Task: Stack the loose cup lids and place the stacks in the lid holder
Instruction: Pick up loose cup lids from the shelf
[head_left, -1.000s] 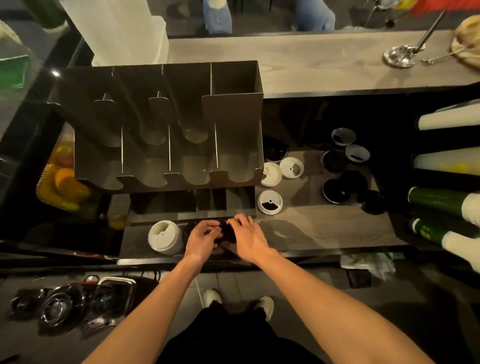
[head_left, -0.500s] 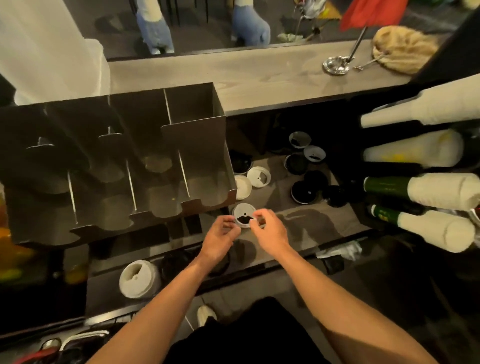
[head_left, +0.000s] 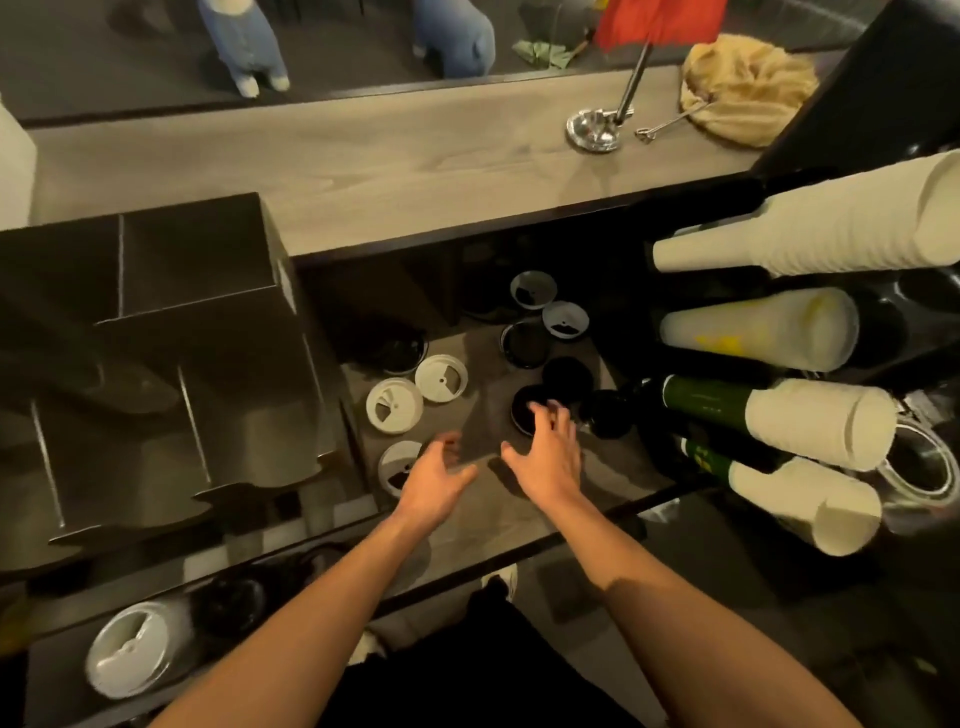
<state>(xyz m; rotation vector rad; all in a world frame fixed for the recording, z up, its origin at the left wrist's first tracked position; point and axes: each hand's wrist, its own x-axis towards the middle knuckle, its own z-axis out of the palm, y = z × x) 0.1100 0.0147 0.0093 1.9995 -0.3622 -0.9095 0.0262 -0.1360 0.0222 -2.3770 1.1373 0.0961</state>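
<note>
At the frame's centre, both hands have left the near stacks, left hand (head_left: 434, 483) and right hand (head_left: 550, 454) open and empty, reaching toward a black lid (head_left: 524, 410).

Both hands (head_left: 549, 462) outstretched, fingers (head_left: 537, 415) spread.

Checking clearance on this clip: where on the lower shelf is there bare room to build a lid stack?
Bare wood lies between the white lids and the black lids, and along the front edge under both hands. The far right corner is crowded with lids beside the cup sleeves.
</note>
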